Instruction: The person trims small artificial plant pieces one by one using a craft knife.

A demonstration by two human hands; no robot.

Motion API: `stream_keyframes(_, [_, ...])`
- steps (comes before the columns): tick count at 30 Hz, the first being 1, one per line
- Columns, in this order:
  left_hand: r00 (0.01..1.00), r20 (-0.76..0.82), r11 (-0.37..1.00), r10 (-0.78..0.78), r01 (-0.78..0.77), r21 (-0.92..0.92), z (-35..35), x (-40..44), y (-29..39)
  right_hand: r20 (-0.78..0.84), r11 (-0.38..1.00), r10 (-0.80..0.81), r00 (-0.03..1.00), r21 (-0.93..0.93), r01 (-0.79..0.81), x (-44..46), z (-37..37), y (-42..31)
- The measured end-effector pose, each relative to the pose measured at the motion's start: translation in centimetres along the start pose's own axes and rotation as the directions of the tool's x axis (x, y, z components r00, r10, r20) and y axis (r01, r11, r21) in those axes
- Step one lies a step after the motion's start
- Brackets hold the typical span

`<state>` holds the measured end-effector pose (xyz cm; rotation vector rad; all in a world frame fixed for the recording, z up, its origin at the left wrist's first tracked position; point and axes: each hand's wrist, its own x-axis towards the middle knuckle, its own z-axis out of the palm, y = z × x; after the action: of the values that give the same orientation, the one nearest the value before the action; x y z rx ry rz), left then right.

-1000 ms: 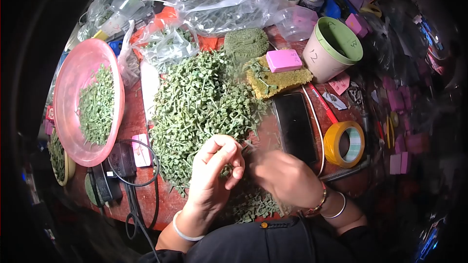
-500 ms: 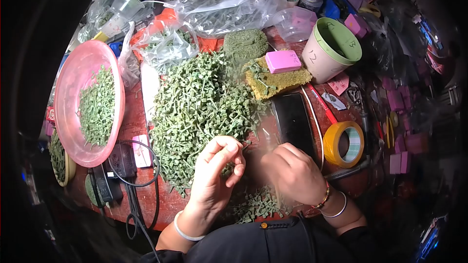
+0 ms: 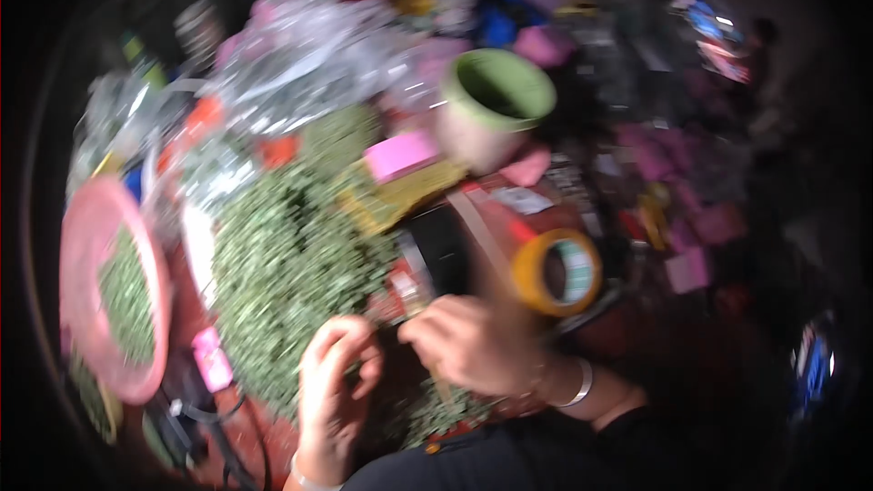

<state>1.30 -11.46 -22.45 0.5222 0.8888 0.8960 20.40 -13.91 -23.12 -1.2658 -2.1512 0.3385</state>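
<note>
The whole view is blurred. My left hand [image 3: 338,386] is at the lower front edge of a large heap of small green pieces [image 3: 282,264]; its thumb and fingers are curled together, and anything between them is too smeared to make out. To its right, near the lower end of a black phone [image 3: 441,250], my right hand [image 3: 473,345] is closed, palm down. A thin pale strip shows just below its fingers, and I cannot tell whether it is held. A smaller scatter of green pieces [image 3: 441,414] lies in front of me below both hands.
At left a pink bowl [image 3: 77,309] holds more green pieces, with black cables [image 3: 232,455] nearby. Beyond the phone are a yellow sponge-like block [image 3: 377,205] with a pink block [image 3: 400,156] on it, and a green-rimmed cup [image 3: 468,141]. A yellow tape roll [image 3: 527,277] lies right.
The view has swung, so the scene sits further left and is blurred. My right hand has come closer to my left. Both hands stay closed.
</note>
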Motion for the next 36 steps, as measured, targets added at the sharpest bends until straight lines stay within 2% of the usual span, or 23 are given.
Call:
stream_keyframes(1, [1.000,0.001,1.000,0.008,-0.008,0.014,-0.1,0.1,-0.3,-0.002,0.997,-0.008,1.000,0.073,0.008,0.0,-0.6,0.0])
stream_keyframes(3, [0.999,0.048,0.998,0.021,-0.018,-0.062,-0.3,0.3,-0.8,-0.185,0.976,-0.038,0.982,0.202,0.076,-0.1,-0.6,0.2])
stream_keyframes(4, [1.000,0.016,0.999,-0.001,0.002,-0.036,0.7,-0.1,-0.6,-0.174,0.964,-0.013,0.985,0.261,0.059,-0.1,-1.0,0.0])
stream_keyframes(5, [1.000,-0.016,1.000,-0.023,0.023,-0.011,1.6,-0.6,-0.3,-0.269,0.954,-0.003,0.963,0.289,0.084,0.1,-0.9,-0.3])
stream_keyframes(6, [0.987,-0.125,0.993,-0.099,0.106,0.050,1.1,-0.4,-0.9,-0.270,0.945,-0.006,0.963,0.314,0.094,-0.1,-0.7,-0.1])
stream_keyframes(8, [0.989,-0.072,0.990,-0.129,0.133,0.053,1.1,0.1,-1.7,-0.243,0.900,0.048,0.969,0.430,0.063,-0.2,-0.6,-0.3])
stream_keyframes(11, [0.976,-0.101,0.980,-0.194,0.197,0.020,0.2,0.2,-2.2,-0.302,0.874,-0.044,0.952,0.451,0.184,-0.4,-1.6,-0.6])
stream_keyframes(13, [0.961,-0.139,0.970,-0.241,0.242,-0.006,0.1,0.3,-2.1,-0.275,0.883,-0.064,0.959,0.433,0.183,-0.5,-1.4,-0.6])
stream_keyframes(16, [0.973,0.007,0.965,-0.229,0.228,-0.133,-0.1,0.5,-1.8,-0.252,0.899,-0.095,0.963,0.394,0.192,-0.4,-1.1,-0.2])
stream_keyframes(17, [0.973,0.045,0.957,-0.225,0.229,-0.179,-0.3,0.5,-1.7,-0.291,0.863,-0.091,0.952,0.454,0.222,-0.4,-0.5,0.0])
stream_keyframes(19, [0.971,0.114,0.935,-0.212,0.235,-0.265,-0.4,0.1,-1.4,-0.332,0.897,-0.026,0.943,0.409,0.168,-0.4,-1.0,-0.1])
stream_keyframes(20, [0.968,0.144,0.923,-0.207,0.242,-0.299,-0.2,-0.1,-1.1,-0.338,0.845,0.030,0.940,0.511,0.157,-0.2,-1.2,0.1])
stream_keyframes(21, [0.966,0.167,0.915,-0.197,0.242,-0.322,-0.1,-0.1,-1.0,-0.308,0.894,0.033,0.951,0.435,0.110,-0.6,-1.0,0.5])
stream_keyframes(22, [0.962,0.187,0.910,-0.199,0.252,-0.329,0.7,-0.3,-0.4,-0.240,0.833,0.165,0.957,0.553,-0.005,-0.4,-2.1,-0.2])
stream_keyframes(23, [0.944,0.278,0.885,-0.179,0.278,-0.374,-0.3,0.0,-0.7,-0.196,0.662,0.146,0.970,0.748,0.052,-0.5,-1.4,0.2])
stream_keyframes(24, [0.946,0.270,0.898,-0.181,0.271,-0.346,-0.5,-0.1,-0.5,-0.152,0.441,0.127,0.980,0.894,0.082,-0.7,-0.7,0.6])
stream_keyframes(26, [0.945,0.258,0.920,-0.199,0.271,-0.282,-0.7,0.4,-0.6,-0.064,0.547,0.210,0.976,0.835,-0.063,-0.4,-2.3,0.1])
stream_keyframes(27, [0.946,0.274,0.935,-0.171,0.244,-0.258,-0.9,0.3,-1.0,-0.112,0.727,0.240,0.964,0.679,-0.102,0.1,-2.5,-0.2])
stream_keyframes(28, [0.950,0.262,0.942,-0.170,0.235,-0.240,-0.9,0.4,-1.0,-0.131,0.764,0.199,0.971,0.641,-0.070,0.2,-2.8,0.0])
stream_keyframes(30, [0.940,0.286,0.929,-0.183,0.261,-0.263,-0.8,0.5,-0.9,-0.231,0.886,0.008,0.973,0.453,0.100,0.7,-3.0,0.2])
stream_keyframes(32, [0.938,0.293,0.920,-0.184,0.269,-0.285,-0.6,0.5,-0.6,-0.263,0.899,0.019,0.965,0.426,0.098,0.9,-3.0,-0.3])
stream_keyframes(34, [0.931,0.313,0.913,-0.185,0.281,-0.296,-0.6,0.5,-0.6,-0.282,0.850,0.081,0.956,0.521,0.082,0.3,-2.6,-0.3])
stream_keyframes(36, [0.934,0.305,0.935,-0.185,0.263,-0.239,-0.6,0.6,-0.6,-0.322,0.875,0.050,0.945,0.471,0.114,0.4,-2.7,-0.2])
